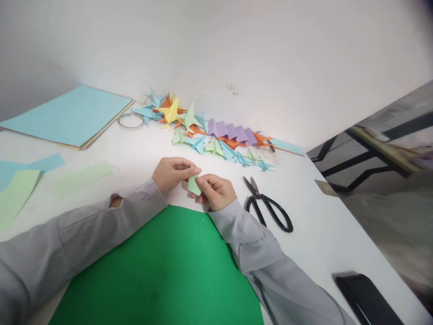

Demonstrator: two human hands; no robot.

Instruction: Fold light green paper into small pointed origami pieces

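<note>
A small folded piece of light green paper [194, 184] is pinched between both hands, just past the far edge of a green sheet [162, 266]. My left hand [174, 174] grips its upper end with thumb and fingertips. Lower on the right side, my right hand [216, 190] pinches the same paper, thumb on top. Both hands are closed on it, and the fingers behind are partly hidden. Black-handled scissors [267, 203] lie to the right of my right hand, blades pointing away and a little apart.
Colourful folded paper figures [189, 118] lie in a row along the wall. A stack of coloured paper [74, 115] and a tape roll [131, 121] are at the back left. Cut strips [20, 194] lie left, a black phone [365, 298] near the table's right edge.
</note>
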